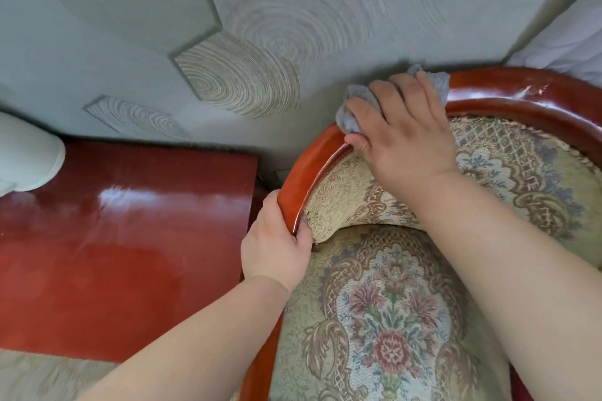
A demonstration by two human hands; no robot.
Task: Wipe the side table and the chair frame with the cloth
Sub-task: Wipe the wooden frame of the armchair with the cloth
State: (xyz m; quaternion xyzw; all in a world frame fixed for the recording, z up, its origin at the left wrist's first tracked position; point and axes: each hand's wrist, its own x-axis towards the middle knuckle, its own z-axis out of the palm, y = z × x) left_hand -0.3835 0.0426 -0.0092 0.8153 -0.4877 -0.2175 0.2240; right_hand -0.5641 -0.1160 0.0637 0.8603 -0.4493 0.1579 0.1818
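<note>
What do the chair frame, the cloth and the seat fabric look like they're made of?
The chair frame is likely wood under glossy reddish-brown lacquer: it shines, with pale scuffs at the upper right. The cloth is grey, soft and fuzzy, probably microfibre or terry, and it bunches. The seat fabric is woven tapestry-style upholstery with a floral pattern in visible threads, frayed at an edge.
</note>
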